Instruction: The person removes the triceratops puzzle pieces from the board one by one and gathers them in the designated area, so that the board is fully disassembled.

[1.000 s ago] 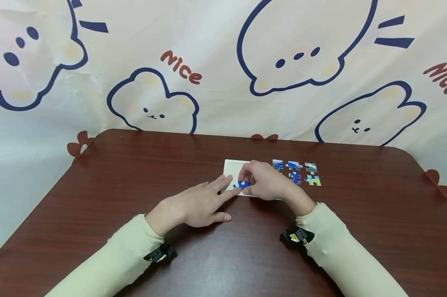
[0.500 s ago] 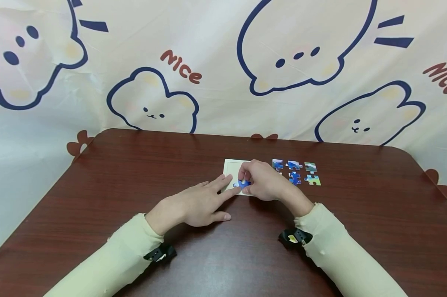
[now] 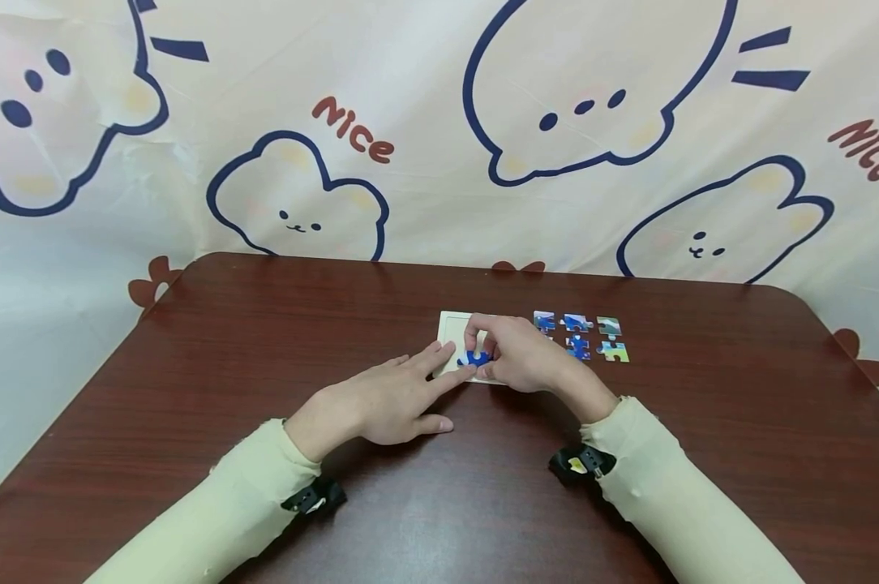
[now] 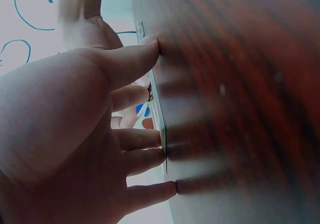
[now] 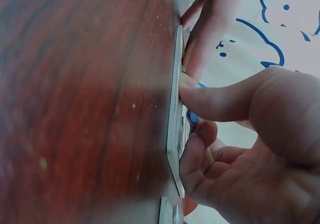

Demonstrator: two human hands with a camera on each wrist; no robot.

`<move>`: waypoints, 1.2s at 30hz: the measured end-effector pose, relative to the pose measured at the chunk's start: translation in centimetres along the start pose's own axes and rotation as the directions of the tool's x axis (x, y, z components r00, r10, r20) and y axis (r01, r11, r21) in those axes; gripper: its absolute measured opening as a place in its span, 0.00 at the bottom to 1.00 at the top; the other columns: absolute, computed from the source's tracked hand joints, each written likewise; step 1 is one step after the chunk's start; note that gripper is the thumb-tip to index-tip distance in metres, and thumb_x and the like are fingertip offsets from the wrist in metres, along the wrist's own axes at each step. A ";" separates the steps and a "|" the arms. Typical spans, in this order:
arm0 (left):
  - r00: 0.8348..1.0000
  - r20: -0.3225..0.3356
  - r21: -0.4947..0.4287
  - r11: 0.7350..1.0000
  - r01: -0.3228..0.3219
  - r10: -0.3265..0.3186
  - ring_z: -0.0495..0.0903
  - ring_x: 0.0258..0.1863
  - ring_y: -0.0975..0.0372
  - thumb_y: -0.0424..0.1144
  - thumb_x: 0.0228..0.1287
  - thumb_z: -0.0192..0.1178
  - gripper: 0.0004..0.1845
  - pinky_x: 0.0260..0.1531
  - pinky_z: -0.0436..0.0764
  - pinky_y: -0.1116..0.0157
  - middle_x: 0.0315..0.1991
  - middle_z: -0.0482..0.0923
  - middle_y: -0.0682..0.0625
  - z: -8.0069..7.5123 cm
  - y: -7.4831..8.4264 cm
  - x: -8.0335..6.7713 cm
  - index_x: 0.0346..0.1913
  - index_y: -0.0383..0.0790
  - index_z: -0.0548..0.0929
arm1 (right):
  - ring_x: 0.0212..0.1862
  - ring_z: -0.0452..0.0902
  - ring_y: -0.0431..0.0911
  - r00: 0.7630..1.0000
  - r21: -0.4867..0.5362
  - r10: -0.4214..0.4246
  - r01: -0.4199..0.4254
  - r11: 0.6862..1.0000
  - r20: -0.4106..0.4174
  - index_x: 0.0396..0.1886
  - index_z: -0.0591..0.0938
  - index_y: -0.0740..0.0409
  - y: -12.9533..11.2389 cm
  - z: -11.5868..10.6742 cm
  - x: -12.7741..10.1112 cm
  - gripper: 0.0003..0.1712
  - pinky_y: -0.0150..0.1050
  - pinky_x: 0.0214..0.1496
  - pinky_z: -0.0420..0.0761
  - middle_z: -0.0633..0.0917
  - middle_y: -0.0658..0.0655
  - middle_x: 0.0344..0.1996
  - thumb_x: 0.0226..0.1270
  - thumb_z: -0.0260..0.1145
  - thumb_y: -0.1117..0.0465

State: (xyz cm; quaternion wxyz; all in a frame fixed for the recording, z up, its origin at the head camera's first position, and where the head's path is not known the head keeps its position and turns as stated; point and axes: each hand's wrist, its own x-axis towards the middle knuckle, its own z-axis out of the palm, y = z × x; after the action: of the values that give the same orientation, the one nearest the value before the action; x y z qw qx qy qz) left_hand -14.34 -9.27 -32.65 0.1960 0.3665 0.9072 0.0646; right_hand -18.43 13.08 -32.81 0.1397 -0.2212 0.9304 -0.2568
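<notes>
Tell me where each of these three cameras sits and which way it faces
Head: above, looking forward and down at the dark red wooden table; both forearms, left hand, right hand show.
Left wrist: under the left hand, looking along its fingers at the white puzzle tray.
Right wrist: under the right hand, facing the tray's edge.
All share the small blue puzzle piece.

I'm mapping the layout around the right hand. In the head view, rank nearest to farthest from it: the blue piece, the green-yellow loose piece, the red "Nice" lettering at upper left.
1. blue piece, pinched in the right hand, over the white tray.
2. green-yellow loose piece, on the table to the hand's right.
3. red "Nice" lettering, on the backdrop, upper left.
</notes>
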 end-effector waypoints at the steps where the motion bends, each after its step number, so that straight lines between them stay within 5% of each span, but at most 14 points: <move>1: 1.000 0.001 -0.001 1.000 0.000 0.000 0.44 0.89 0.49 0.58 0.81 0.55 0.39 0.82 0.60 0.41 0.89 0.41 0.43 0.0 0.0 0.0 0.87 0.58 0.53 | 0.35 0.79 0.48 1.000 0.003 0.000 0.000 1.000 0.000 0.46 0.79 0.48 0.0 0.0 0.0 0.17 0.39 0.41 0.81 0.86 0.56 0.39 0.65 0.77 0.68; 17: 1.000 0.018 0.017 1.000 0.010 -0.010 0.42 0.89 0.49 0.59 0.81 0.54 0.40 0.82 0.59 0.42 0.89 0.40 0.44 0.1 0.1 0.2 0.87 0.54 0.53 | 0.43 0.81 0.47 1.000 0.009 -0.008 0.008 1.000 0.029 0.52 0.86 0.53 0.8 -0.2 -0.1 0.18 0.44 0.50 0.85 0.88 0.54 0.41 0.62 0.79 0.62; 36: 1.000 0.018 0.020 1.000 0.012 -0.012 0.43 0.89 0.48 0.58 0.82 0.54 0.38 0.82 0.61 0.42 0.89 0.41 0.43 0.0 0.0 0.0 0.86 0.52 0.56 | 0.39 0.79 0.47 0.999 0.096 -0.021 0.024 0.995 -0.024 0.54 0.86 0.59 1.6 -0.3 0.2 0.17 0.38 0.44 0.81 0.87 0.55 0.38 0.68 0.76 0.61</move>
State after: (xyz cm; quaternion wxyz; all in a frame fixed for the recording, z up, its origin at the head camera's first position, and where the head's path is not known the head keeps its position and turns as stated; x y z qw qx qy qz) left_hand -14.31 -9.24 -32.67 0.2011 0.3638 0.9081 0.0509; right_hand -19.30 14.36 -33.46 0.1366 -0.2217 0.9160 -0.3051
